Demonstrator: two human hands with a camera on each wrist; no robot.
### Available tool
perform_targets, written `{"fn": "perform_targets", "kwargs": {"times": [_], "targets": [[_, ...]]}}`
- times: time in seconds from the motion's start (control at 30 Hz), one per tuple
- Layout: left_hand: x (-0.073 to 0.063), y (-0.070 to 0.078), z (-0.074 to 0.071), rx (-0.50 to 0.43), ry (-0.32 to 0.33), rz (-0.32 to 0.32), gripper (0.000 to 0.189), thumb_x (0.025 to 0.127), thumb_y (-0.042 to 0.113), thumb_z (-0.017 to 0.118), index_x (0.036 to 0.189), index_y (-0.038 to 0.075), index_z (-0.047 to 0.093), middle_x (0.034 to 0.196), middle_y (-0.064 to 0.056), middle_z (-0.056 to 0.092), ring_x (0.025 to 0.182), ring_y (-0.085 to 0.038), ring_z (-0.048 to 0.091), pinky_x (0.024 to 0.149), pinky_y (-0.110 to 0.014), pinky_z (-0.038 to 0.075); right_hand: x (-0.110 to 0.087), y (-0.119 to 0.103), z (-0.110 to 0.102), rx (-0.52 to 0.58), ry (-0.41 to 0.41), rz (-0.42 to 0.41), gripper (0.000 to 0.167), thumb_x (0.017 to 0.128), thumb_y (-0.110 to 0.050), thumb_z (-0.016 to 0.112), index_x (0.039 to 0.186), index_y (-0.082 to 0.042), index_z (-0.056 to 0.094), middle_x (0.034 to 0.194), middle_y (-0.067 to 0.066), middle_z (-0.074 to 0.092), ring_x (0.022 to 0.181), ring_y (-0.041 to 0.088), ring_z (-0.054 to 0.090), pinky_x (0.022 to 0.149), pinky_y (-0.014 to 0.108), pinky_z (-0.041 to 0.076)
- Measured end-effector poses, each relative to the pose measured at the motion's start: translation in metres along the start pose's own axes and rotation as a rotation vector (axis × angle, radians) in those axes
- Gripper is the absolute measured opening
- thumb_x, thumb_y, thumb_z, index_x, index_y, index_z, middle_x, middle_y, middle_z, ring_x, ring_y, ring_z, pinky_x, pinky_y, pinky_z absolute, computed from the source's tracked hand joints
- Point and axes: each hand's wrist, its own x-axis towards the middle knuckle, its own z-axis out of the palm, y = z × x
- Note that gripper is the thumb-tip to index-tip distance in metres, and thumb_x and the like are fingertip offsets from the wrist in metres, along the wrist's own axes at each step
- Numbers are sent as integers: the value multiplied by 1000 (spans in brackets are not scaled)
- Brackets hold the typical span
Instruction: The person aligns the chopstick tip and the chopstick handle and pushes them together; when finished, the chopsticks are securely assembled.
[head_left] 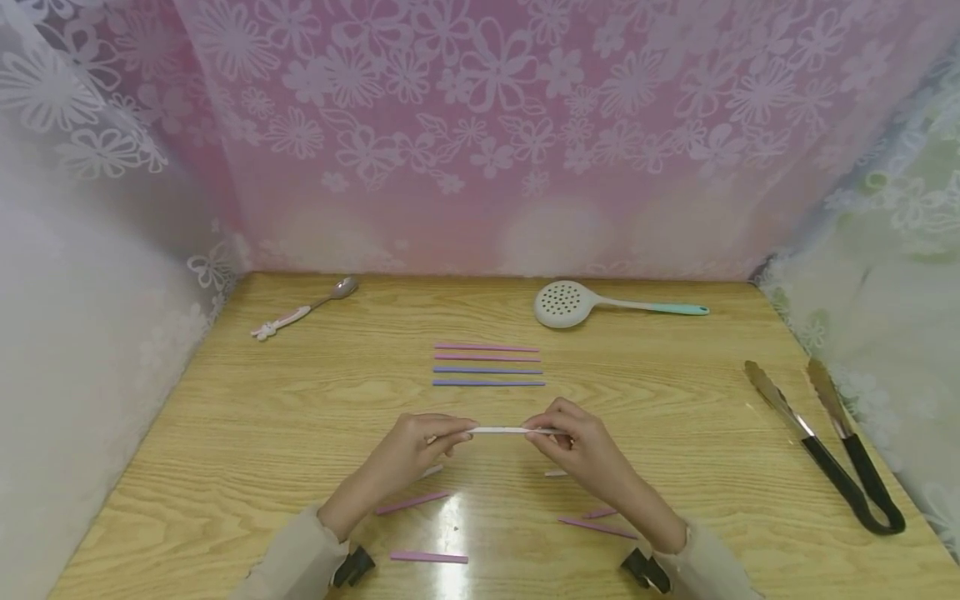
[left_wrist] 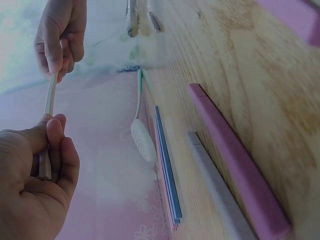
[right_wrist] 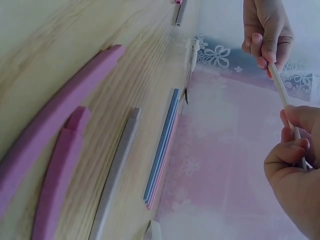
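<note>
A white chopstick spans the space between the two hands, held level above the table. My left hand pinches its left end, and my right hand pinches the right part between thumb and fingers. Beyond them lie two pink chopsticks and two blue chopsticks in parallel rows. Under the left hand are pink chopstick pieces and a whitish piece. Below the right hand lie two more pink pieces and another whitish piece.
A spoon with a pink-and-white handle lies at the back left. The slotted skimmer with a mint handle is at the back right. Black-handled tongs lie spread near the right edge. Floral cloth walls the wooden table on three sides.
</note>
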Motion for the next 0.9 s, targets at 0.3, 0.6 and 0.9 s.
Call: {"fn": "perform_targets", "kwargs": {"times": [0.3,0.6,0.9], "targets": [[-1,1,3,-22,-6,7,19,87,-3,62,105,-7,68,80,-14,70,55,-17,58,46,-13,44,-3,2,5,-9,33,-68,21,73,12,72,90,0,70,74,0,48,58,-1,32,44,13,31],[-4,-6,8,-35,-64,-47,21,91,2,60,109,-6,67,88,-15,71,60,-19,62,55,-15,50,-9,8,4,6,-16,-65,21,74,13,71,92,1,69,76,1,51,56,1,33,43,13,32],[-2,-6,-2,-1,-70,-106,23,94,11,58,113,1,67,95,-9,69,69,-3,51,60,-18,50,-11,11,0,3,-122,-34,35,82,19,50,109,5,66,90,4,48,67,-1,35,49,15,37]]}}
